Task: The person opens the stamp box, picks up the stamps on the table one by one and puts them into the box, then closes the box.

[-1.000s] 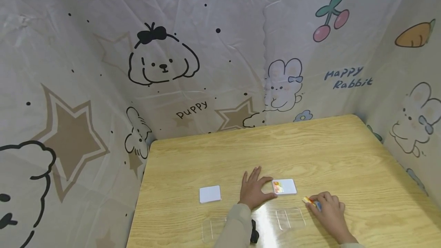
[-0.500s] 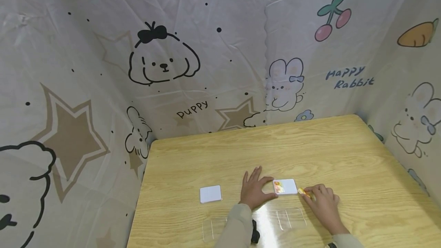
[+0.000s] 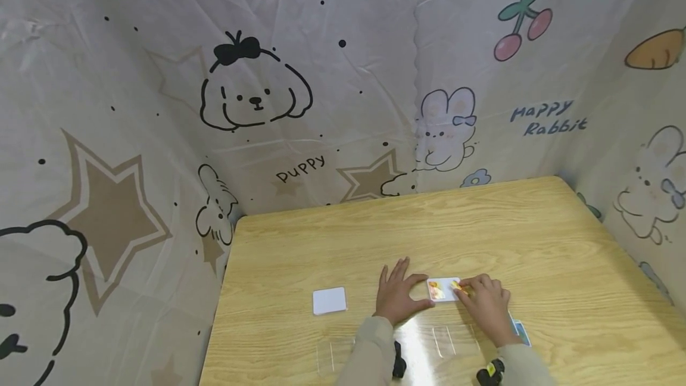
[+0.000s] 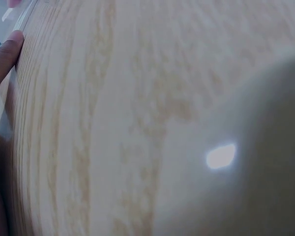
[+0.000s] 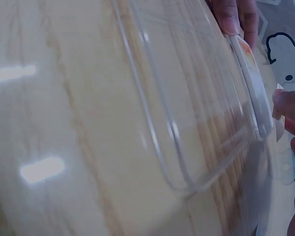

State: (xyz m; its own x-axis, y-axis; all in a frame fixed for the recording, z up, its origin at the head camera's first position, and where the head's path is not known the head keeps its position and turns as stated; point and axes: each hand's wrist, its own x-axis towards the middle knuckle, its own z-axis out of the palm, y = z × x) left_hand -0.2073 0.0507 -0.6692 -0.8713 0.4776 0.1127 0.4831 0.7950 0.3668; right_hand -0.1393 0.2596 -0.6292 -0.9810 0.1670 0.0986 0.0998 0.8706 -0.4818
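My left hand [image 3: 398,295] holds the left end of a thick white card-sized slab [image 3: 449,295], thumb at its near corner and index finger at its far corner. An orange-and-yellow picture [image 3: 436,289] covers the slab's left part. Over the slab's right end, my right hand [image 3: 489,302] pinches a small yellow-orange picture piece [image 3: 455,285] between thumb and index finger. In the right wrist view the slab [image 5: 258,103] shows edge-on, with the pinched piece [image 5: 278,93] just beside its end. The left wrist view catches only the left fingers at its edge.
Another white slab [image 3: 329,301] lies to the left. Two transparent plastic trays lie nearer me, one [image 3: 450,341] by the right forearm and one [image 3: 329,356] by the left sleeve. Blue picture cards [image 3: 521,332] stick out beside the right wrist.
My right hand has moved left and away from me, carrying the small picture piece onto the slab's right end. This uncovers the blue cards. The left hand keeps its place.
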